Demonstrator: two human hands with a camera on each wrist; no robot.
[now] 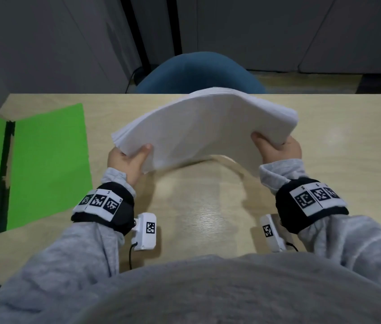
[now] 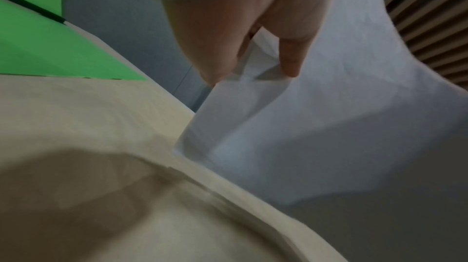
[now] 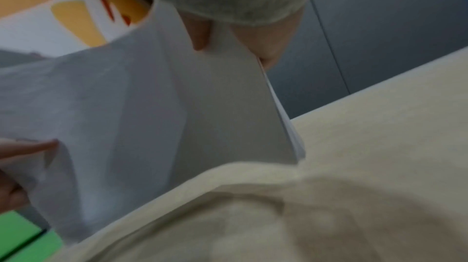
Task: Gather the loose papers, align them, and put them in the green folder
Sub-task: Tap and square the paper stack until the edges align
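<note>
A thick stack of white papers [image 1: 206, 127] is held up above the table, bowed upward in the middle. My left hand [image 1: 127, 160] grips its near-left corner, thumb on top. My right hand [image 1: 276, 148] grips the right edge the same way. From below, the left wrist view shows the papers [image 2: 329, 126] pinched by my left hand [image 2: 260, 50], and the right wrist view shows the papers [image 3: 142, 110] held by my right hand [image 3: 228, 38]. The green folder [image 1: 44, 164] lies open and flat on the table at the left, its black spine showing.
The light wooden table [image 1: 208, 218] spreads beneath the raised stack. A blue chair [image 1: 199, 73] stands beyond the far edge. The folder's left flap hangs past the table's left edge. Grey cabinets line the back.
</note>
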